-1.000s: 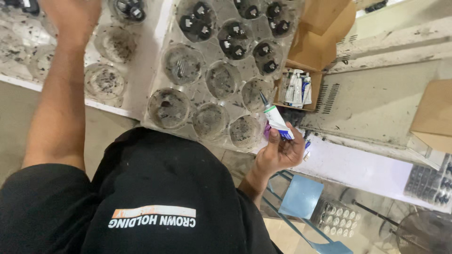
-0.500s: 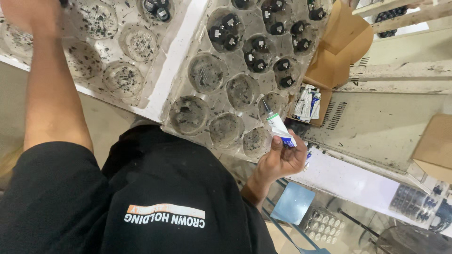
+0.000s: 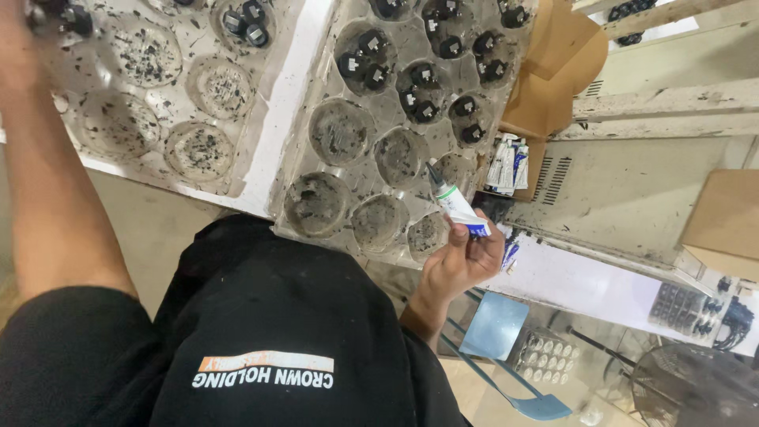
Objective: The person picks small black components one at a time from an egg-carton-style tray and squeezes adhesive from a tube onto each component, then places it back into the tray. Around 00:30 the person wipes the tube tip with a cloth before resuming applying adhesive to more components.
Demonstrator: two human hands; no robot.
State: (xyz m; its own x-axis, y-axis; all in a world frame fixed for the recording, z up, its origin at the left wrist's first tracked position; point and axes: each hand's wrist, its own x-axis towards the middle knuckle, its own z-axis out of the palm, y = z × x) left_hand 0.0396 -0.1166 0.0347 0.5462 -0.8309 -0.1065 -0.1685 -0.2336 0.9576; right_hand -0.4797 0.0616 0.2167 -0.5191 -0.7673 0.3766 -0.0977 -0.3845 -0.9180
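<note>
In the head view, at centre right of the frame, the right hand [image 3: 462, 261] is clenched around a small white tube [image 3: 455, 204]. Its dark nozzle points up-left over the lower right empty cavities of a clear moulded tray [image 3: 360, 178], which lies on the bench [image 3: 277, 119] and holds small black parts [image 3: 419, 87] in its upper cavities. The left hand [image 3: 20, 39] reaches to the upper left corner, blurred and cut off, so I cannot tell its grip.
</note>
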